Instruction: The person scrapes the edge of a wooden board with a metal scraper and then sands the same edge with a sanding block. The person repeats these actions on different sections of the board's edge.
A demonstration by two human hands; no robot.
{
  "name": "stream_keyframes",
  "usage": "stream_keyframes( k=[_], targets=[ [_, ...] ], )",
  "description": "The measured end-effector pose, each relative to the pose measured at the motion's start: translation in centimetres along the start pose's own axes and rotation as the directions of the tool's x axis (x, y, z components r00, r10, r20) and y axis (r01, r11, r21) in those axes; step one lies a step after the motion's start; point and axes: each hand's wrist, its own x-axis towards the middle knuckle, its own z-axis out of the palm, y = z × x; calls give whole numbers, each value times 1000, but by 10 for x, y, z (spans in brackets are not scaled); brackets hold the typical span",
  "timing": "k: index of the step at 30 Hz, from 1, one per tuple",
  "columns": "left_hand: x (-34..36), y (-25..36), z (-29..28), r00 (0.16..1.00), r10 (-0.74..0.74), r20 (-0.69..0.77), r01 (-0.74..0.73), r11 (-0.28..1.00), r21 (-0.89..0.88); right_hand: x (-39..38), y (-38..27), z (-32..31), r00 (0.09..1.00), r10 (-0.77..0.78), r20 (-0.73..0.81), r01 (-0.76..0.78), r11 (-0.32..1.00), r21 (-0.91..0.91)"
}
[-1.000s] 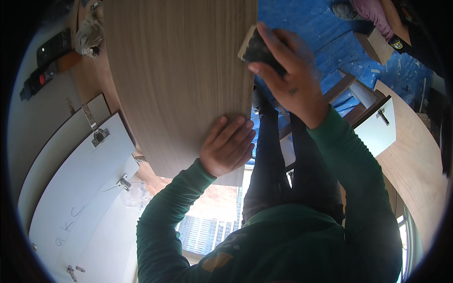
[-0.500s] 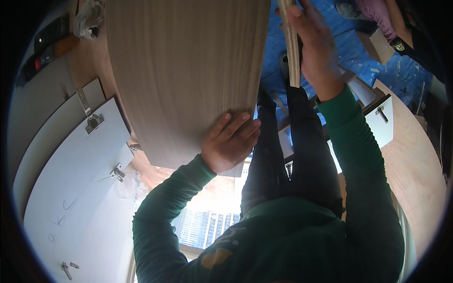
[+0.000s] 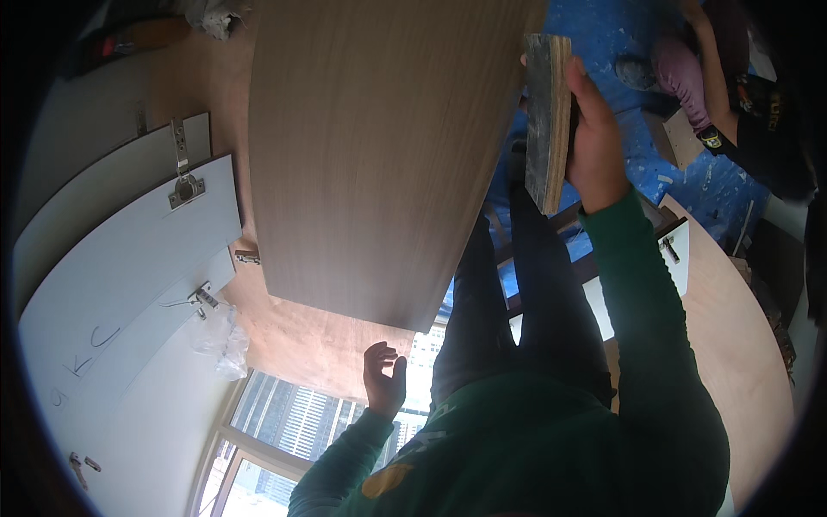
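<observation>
My right hand [image 3: 596, 142] grips a short piece of plywood [image 3: 544, 129], its dark, scuffed face and layered edge showing, beside the right edge of a large brown wood-grain panel [image 3: 379, 164]. The thumb lies along the plywood's right edge; the other fingers are mostly hidden behind it. Just below the panel's near end, apart from it, my left hand [image 3: 385, 379] is empty, with loosely curled fingers and the thumb held away from them.
White cabinet doors [image 3: 129, 250] with metal hinges [image 3: 186, 189] lean at the left, near a clear plastic bag [image 3: 222, 340]. A window [image 3: 297, 422] is at lower left. At upper right a co-worker's arm [image 3: 702, 77] is near a small board [image 3: 676, 138] on blue floor covering [image 3: 594, 43].
My left hand has come off the panel and moved down toward me. The plywood piece in my right hand has come lower and turned, showing its broad dark face.
</observation>
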Motion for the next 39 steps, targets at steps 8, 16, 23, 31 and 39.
stream_keyframes(
  k=[8, 16, 23, 31, 39],
  targets=[
    [55, 59, -2, 933, -286, -220, 141, 850, -508, 5, -15, 28, 999, 0, -47, 1, 1000, 2],
    [61, 95, 7, 930, -256, -264, 89, 854, -513, 38, -38, 40, 998, -9, -62, 9, 1000, 0],
    [72, 89, 7, 956, -199, -217, 88, 896, -435, 67, -52, 32, 999, 5, 36, -5, 1000, 1],
    [89, 90, -23, 966, 95, -239, -38, 973, 230, 88, -86, 14, 1000, -22, 2, 21, 968, -249],
    [249, 227, -26, 414, 851, -325, -694, 525, 492, 188, -202, 31, 953, -290, 94, 302, 862, -408]
  ],
)
